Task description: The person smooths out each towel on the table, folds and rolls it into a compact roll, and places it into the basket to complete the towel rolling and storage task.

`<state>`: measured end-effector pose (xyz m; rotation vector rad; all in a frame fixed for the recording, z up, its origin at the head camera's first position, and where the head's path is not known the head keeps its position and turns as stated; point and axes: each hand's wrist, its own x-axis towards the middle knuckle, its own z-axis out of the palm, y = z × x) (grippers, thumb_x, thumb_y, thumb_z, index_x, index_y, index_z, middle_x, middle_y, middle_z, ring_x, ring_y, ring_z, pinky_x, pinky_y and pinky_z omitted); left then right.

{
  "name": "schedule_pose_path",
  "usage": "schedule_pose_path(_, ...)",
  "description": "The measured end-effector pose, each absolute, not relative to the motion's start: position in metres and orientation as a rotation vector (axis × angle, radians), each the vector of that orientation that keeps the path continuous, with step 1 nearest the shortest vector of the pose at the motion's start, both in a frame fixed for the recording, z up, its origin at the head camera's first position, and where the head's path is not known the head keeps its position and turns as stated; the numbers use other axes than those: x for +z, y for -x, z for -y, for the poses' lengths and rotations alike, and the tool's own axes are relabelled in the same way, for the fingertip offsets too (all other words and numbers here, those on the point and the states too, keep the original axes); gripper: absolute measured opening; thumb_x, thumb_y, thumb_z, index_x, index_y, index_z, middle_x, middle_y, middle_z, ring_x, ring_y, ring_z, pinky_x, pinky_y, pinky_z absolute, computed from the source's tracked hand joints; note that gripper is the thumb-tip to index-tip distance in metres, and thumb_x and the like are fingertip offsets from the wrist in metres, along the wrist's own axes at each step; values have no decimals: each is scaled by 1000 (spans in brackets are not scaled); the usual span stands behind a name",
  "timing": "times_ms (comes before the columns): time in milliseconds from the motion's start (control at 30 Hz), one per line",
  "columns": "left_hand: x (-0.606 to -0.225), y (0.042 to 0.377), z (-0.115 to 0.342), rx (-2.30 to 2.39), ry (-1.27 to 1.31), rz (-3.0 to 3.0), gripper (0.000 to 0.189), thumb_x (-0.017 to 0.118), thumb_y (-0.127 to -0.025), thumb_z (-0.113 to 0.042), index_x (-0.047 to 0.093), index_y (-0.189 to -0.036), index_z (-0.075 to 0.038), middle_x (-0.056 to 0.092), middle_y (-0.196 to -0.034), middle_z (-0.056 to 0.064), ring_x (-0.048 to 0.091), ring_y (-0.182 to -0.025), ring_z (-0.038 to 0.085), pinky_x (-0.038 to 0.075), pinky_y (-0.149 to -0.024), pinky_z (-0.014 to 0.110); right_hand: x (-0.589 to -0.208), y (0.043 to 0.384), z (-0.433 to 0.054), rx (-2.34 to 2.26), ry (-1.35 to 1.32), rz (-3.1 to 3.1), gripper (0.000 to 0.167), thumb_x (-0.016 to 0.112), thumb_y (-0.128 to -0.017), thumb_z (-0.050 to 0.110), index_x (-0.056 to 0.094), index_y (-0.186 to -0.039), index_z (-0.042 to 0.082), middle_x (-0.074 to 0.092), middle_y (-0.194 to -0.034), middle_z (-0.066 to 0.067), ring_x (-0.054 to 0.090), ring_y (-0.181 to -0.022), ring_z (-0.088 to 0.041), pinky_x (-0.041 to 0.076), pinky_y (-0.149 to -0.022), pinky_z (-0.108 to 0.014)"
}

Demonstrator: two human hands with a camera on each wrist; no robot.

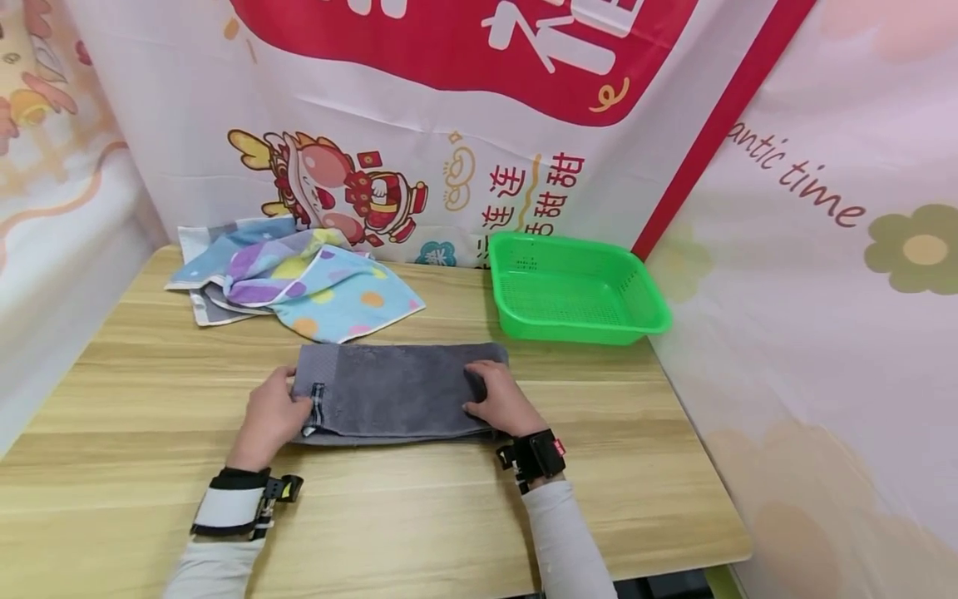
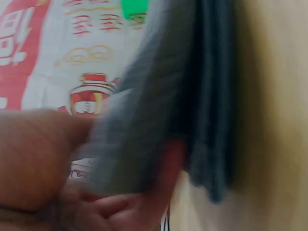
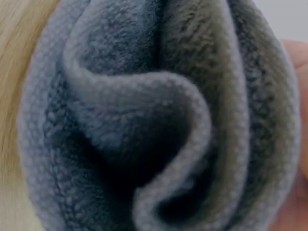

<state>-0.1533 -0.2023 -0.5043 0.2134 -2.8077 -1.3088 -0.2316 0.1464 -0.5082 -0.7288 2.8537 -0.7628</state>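
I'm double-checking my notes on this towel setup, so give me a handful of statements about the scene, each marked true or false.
1. The left hand grips the left end of the gray towel. True.
2. Only one hand is on the gray towel. False: the right hand holds its right end.
3. The spotted towel lies loosely crumpled beyond the gray towel. True.
4. The gray towel is a single layer. False: the right wrist view shows several layers at its end.
5. The green basket stands to the right of the spotted towel. True.
6. Both towels are inside the green basket. False: both are outside it.
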Motion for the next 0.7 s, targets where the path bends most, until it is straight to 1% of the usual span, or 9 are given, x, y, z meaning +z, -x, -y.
schedule_pose_path(67,-510,155,203,-1267,-196,2866,62,50,-90,-1,32,-144,22,58,-109,38,56,-72,31,42,-59,34,-508,231,-148,-779,732,-2844,65,83,-85,12,55,-141,-1,54,-145,-21,46,-138,-40,41,-114,-48)
schedule_pose_path(133,-513,155,201,-1209,-174,2855,61,49,-87,1,35,-142,24,58,-103,37,55,-75,36,44,-62,41,-510,231,-149,-785,750,-2832,65,84,-84,12,55,-141,-1,55,-144,-21,47,-137,-39,41,-114,-47)
schedule_pose_path(200,-512,155,198,-1147,-157,2787,58,50,-86,5,38,-139,24,56,-106,38,55,-88,46,47,-71,52,-512,230,-150,-774,773,-2816,65,84,-84,13,55,-141,-2,55,-143,-21,49,-137,-37,42,-114,-46)
schedule_pose_path(267,-508,154,193,-1082,-132,2701,55,52,-85,8,42,-137,23,52,-115,42,52,-101,54,46,-81,63,-514,230,-151,-754,785,-2798,65,83,-85,15,55,-141,-1,55,-144,-20,49,-137,-36,42,-114,-44)
schedule_pose_path(333,-501,153,185,-1015,-100,2634,53,57,-86,9,46,-136,21,47,-126,44,46,-114,59,42,-91,69,-515,230,-151,-744,784,-2782,64,83,-86,16,55,-141,-1,54,-145,-20,49,-138,-35,42,-114,-44)
schedule_pose_path(400,-495,153,174,-970,-41,2612,51,63,-87,8,50,-135,17,44,-133,44,43,-120,60,42,-94,69,-514,229,-152,-746,774,-2774,64,83,-86,16,56,-141,-1,53,-146,-20,48,-138,-36,42,-114,-45)
schedule_pose_path(533,-489,151,155,-885,105,2777,46,70,-89,-3,58,-131,11,48,-135,40,44,-124,59,43,-98,68,-512,228,-154,-773,752,-2761,64,83,-86,15,55,-142,0,52,-148,-20,47,-140,-36,40,-116,-45)
schedule_pose_path(600,-492,150,148,-831,147,2927,48,72,-91,-11,59,-133,9,47,-139,41,43,-128,60,42,-101,68,-512,226,-154,-771,739,-2750,65,82,-86,16,54,-143,1,51,-150,-19,45,-142,-35,39,-116,-45)
schedule_pose_path(700,-500,150,144,-735,186,3094,55,72,-94,-20,55,-138,9,41,-143,44,39,-133,62,37,-107,69,-513,223,-156,-749,721,-2735,66,81,-88,20,53,-146,4,47,-154,-17,43,-144,-34,40,-116,-44)
